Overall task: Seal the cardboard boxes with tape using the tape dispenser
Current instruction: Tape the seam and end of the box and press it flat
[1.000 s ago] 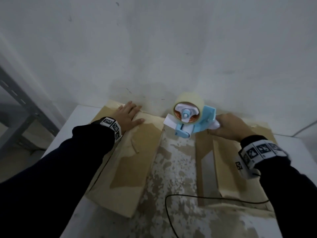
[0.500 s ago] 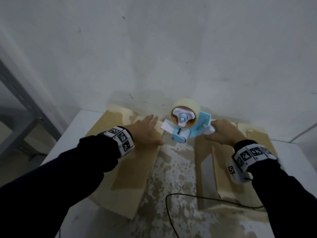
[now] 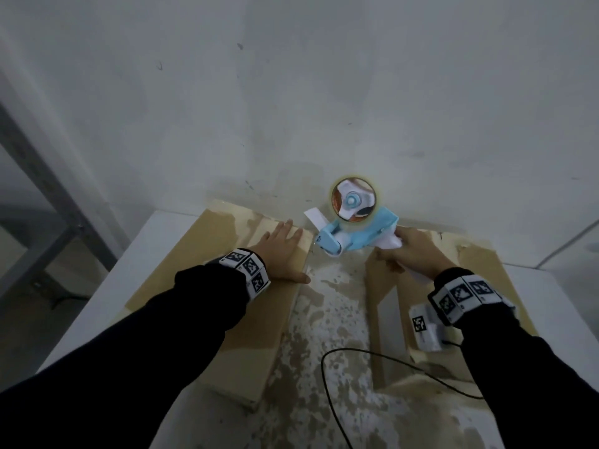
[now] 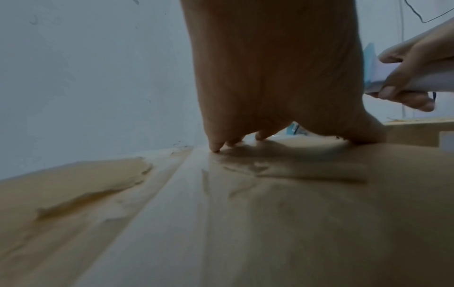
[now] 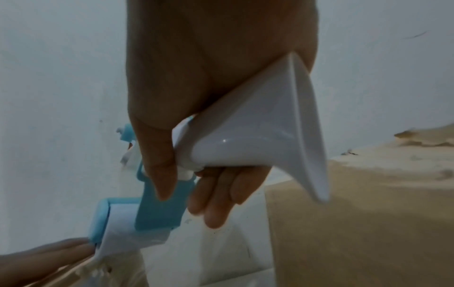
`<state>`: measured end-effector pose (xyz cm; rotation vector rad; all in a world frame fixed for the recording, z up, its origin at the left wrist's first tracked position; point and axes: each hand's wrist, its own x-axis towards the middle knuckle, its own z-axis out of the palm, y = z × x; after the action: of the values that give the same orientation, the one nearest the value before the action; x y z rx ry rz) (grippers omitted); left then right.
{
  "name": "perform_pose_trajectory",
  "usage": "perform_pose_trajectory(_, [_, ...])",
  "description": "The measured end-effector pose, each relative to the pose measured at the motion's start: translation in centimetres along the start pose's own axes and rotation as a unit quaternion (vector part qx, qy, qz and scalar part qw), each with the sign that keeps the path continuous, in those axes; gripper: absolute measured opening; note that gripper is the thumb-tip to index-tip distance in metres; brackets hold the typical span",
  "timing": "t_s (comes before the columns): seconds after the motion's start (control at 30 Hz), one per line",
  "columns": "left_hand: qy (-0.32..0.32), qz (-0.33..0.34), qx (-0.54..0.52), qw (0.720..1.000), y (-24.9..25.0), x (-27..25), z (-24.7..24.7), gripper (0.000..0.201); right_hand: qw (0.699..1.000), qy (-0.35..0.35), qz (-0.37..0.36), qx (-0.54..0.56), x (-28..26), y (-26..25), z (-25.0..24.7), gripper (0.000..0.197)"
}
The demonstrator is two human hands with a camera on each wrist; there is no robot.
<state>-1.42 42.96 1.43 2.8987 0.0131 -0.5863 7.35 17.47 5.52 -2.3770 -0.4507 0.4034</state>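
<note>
A bare packing or storage room, by the look of it. The wall (image 3: 291, 92) is plain grey-white plaster, scuffed and stained. A white table (image 3: 97, 303) stands against it, carrying worn cardboard boxes (image 3: 201, 254) with torn, peeled surfaces. A grey metal rack (image 3: 48, 196) stands to the left, over a bare floor (image 3: 26, 280).

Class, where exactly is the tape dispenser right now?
In the head view, the tape dispenser is held up in the right hand, at the far end of the gap between the cardboard flaps.

Tape dispenser (image 4: 368, 58) mostly hidden behind left hand (image 4: 270, 68) (left wrist view), cardboard box (image 3: 324, 416) cut off below
</note>
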Motion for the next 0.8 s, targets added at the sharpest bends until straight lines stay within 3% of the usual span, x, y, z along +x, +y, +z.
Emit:
perform_pose_trajectory(0.07, [0.003,0.001,-0.001,1.000,-0.1,0.0,0.1,0.111,1.000,-0.005,0.005,-0.015,0.2,-0.1,0.1,0.024])
perform_pose_trajectory(0.27, [0.006,-0.005,-0.011,1.000,0.0,0.0,0.2,0.107,0.980,-0.019,0.016,-0.196,-0.5,-0.4,1.0,0.025])
perform_pose_trajectory(0.37, [0.016,-0.011,-0.014,1.000,0.3,0.0,0.5,0.104,0.981,-0.001,0.037,-0.191,-1.5,0.1,2.3,0.017])
perform_pose_trajectory(0.47, [0.021,-0.015,-0.016,1.000,0.6,0.1,0.7,0.104,0.983,0.019,0.074,-0.165,-1.4,0.9,4.1,0.026])
perform_pose_trajectory(0.7, [0.031,-0.021,-0.021,0.999,0.8,0.0,0.6,0.102,0.986,0.011,0.109,-0.122,-0.1,1.7,4.9,0.022])
perform_pose_trajectory(0.8, [0.023,-0.026,-0.016,0.999,0.9,0.1,0.6,0.102,0.979,0.019,0.076,-0.188,-0.1,1.9,4.7,0.016])
